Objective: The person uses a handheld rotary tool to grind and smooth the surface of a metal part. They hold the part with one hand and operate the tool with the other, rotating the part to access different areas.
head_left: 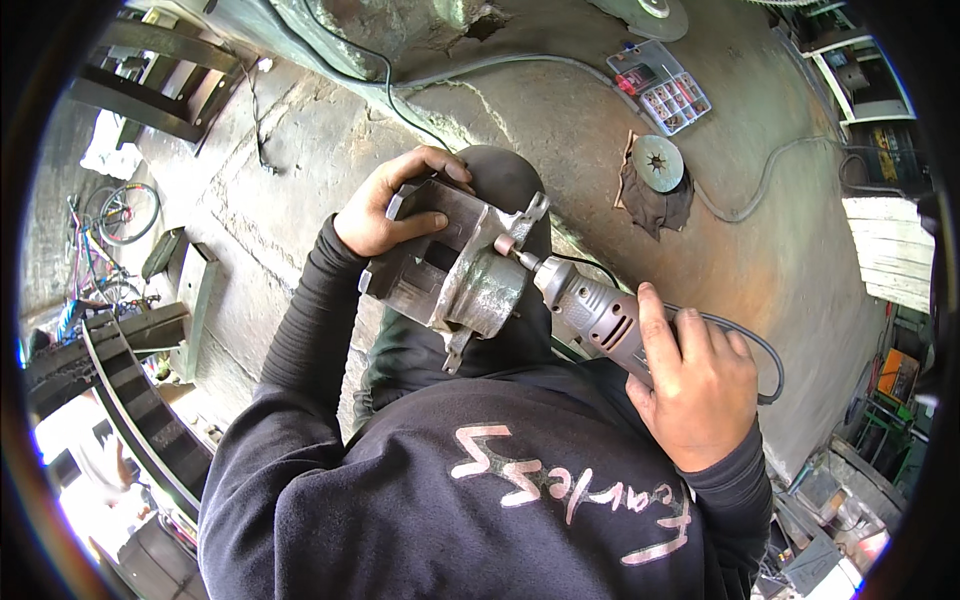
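Note:
My left hand [385, 210] grips a cast metal housing [480, 290] by its squared left end, thumb across its top, holding it over my dark-clothed legs. The housing has a cylindrical boss on the right and lugs with holes. My right hand [690, 380] is wrapped round a grey rotary grinder [595, 320] with a black cord. A small pinkish cylindrical bit [504, 244] on its tip is at the housing's upper right edge, by the boss; whether it touches cannot be told exactly.
Above right on the concrete floor [780, 230] sit an open compartment box [675, 105] of small parts and a metal disc [657, 162] on dark cloth. Cables cross the floor. A bicycle [128, 213] and curved steel frames [150, 420] stand at left; shelving and clutter line the right.

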Motion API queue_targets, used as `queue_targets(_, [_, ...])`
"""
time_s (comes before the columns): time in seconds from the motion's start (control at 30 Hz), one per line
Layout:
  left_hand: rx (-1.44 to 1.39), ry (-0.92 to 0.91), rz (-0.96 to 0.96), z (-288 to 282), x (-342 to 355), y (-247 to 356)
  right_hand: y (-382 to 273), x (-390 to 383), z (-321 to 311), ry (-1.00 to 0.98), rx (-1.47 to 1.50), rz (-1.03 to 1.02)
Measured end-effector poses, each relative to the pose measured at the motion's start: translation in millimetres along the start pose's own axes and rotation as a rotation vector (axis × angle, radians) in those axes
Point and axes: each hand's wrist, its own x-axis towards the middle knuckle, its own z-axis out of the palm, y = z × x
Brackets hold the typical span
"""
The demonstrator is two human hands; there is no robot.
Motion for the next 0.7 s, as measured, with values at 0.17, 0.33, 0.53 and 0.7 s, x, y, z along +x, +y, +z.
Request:
queue_targets(0.17, [0.027, -0.004, 0.037, 0.1, 0.6, 1.8, -1.7, 1.2, -2.1, 0.082, -0.108, -0.034])
queue_targets(0.33, [0.061, -0.009, 0.027, -1.3, -0.1, 3.6, -3.4, 0.3, -2.6, 0.079, -0.099, -0.030])
queue_targets(0.53, [0.090, 0.001, 0.036, -0.3, 1.3, 3.4, -2.5, -3.0, -6.0, 0.047, 0.141, 0.024])
queue_targets(0.7, [0.068, 0.012, 0.046, 0.6, -0.3, 0.7, 5.9, -3.8, 3.2, 0.093, 0.271, 0.089])
